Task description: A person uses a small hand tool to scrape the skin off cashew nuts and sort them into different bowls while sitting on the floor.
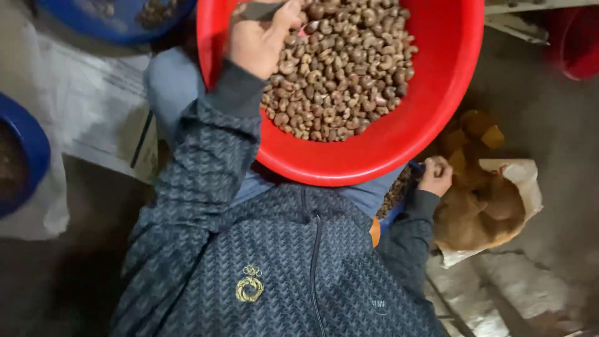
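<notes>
A big red basin (430, 118) rests on my lap, filled with several brown nuts (346, 68). My left hand (259, 37) lies over the nuts at the basin's left side, fingers closed around a small dark tool (259, 10). My right hand (435, 175) is lowered below the basin's right rim, closed on something small and dark with a blue edge beside it; what it grips is too hidden to name. My patterned dark jacket sleeves cover both arms.
A white sack (486, 206) holding tan husk-like pieces stands at my right. Blue basins sit at the top left (112, 19) and the far left (28, 150). Another red container (577, 40) is at the top right. White sacking (87, 106) covers the floor.
</notes>
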